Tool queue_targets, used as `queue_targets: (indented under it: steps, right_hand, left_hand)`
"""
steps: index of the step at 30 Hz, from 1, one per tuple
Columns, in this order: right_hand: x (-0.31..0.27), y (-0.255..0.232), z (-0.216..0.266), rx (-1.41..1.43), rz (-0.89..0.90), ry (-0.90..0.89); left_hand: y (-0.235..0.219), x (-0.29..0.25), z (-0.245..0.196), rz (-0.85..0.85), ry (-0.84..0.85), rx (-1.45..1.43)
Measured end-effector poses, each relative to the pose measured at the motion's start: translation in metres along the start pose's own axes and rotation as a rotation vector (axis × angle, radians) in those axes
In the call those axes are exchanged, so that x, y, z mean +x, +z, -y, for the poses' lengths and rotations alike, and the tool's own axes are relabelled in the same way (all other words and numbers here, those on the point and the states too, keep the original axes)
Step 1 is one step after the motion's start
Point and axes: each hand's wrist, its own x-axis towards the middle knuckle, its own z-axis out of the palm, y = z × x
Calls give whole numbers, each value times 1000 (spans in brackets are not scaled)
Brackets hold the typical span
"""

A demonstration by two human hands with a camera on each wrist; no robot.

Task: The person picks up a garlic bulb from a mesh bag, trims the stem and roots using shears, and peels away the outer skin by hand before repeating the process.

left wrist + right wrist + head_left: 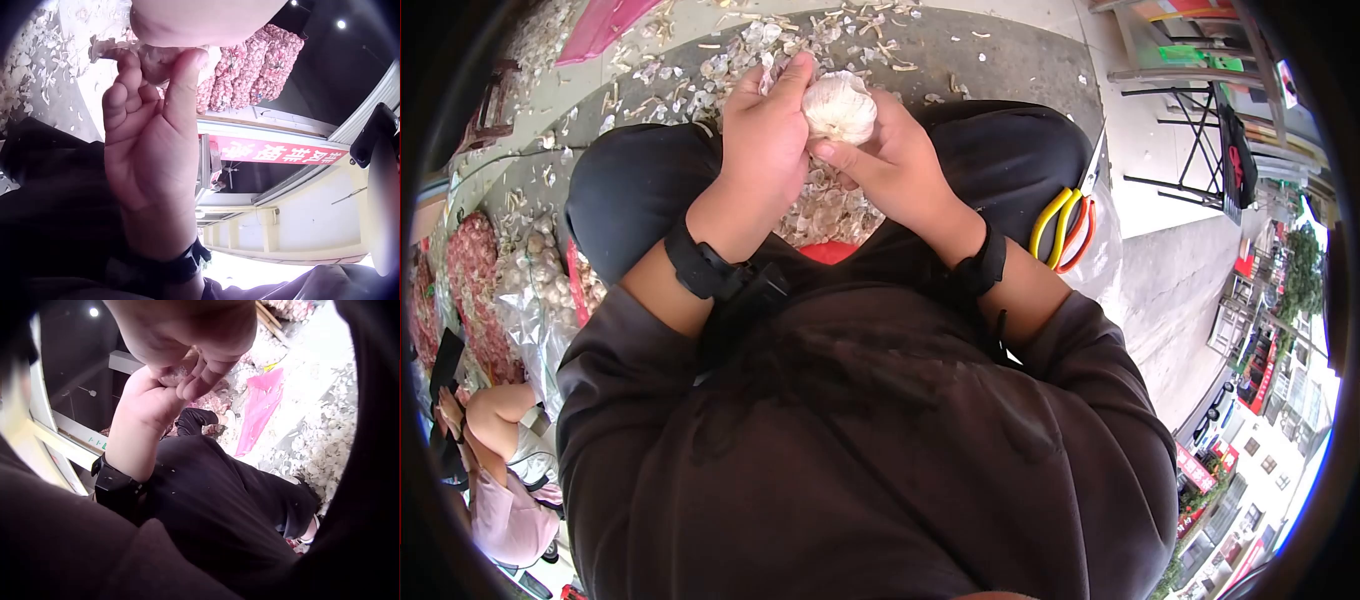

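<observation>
In the head view a whitish garlic bulb [840, 107] is held up above the lap between both hands. My right hand [900, 160] grips it from the right, thumb across its lower side. My left hand [765, 140] is against the bulb's left side, its thumb pointing up, and pinches a papery flap of garlic skin [769, 74]. The left wrist view has the right hand [153, 137] with curled fingers and the skin [114, 49] sticking out beyond them. Most of the bulb is hidden in both wrist views.
Yellow-and-orange-handled scissors [1061, 225] lie by the right knee. Loose garlic skins [830, 212] fill the space between the legs, with more scattered over the floor [990, 75]. Bagged garlic [550, 270] and another person [510, 500] are at left; a black folding stand [1200, 140] is at right.
</observation>
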Motion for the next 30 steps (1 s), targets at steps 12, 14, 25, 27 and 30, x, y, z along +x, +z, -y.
queue_targets:
  steps: [12,14,25,27,30]
  right_hand:
    - [-7,-10,14,-147,-182,-114]
    - [-4,-11,4,-150,-193,-121]
    - [3,-6,2,-245,-265,-225]
    - [3,-4,-5,-190,-186,-290]
    - [-5,2,1,286,37,-76]
  left_hand:
    - [-16,6,1,126,1,212]
    - [-19,8,2,232,45,150]
    - [-18,6,5,259,-147,30]
    - [-20,8,4,204,-152,13]
    - [-26,16,6,130,-132,-2]
